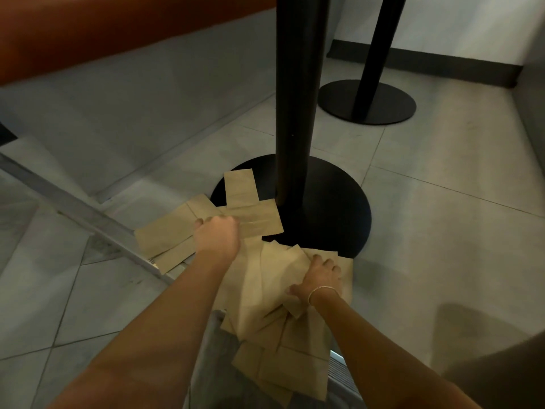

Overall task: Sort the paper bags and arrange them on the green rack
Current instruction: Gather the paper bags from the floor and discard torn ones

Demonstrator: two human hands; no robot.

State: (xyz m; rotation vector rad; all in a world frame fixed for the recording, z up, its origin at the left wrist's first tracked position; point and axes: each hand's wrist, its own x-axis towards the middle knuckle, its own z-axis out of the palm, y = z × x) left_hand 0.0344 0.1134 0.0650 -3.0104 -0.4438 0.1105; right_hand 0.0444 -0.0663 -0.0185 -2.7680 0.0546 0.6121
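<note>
head | left hand (216, 236) grip curled onto flat paper bags (177, 231) on floor (427, 231) | right hand (320, 276) fingers spread, pressing loose bag heap (265, 290) beneath | risk: heap slides apart, bags snag pedestal base (324, 208) beyond both grips | green rack unseen

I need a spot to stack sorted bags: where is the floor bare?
Bare grey floor tiles lie right of the round black table base. Crowded: brown paper bags cover the base's near-left edge, beneath the left hand and right hand.
</note>
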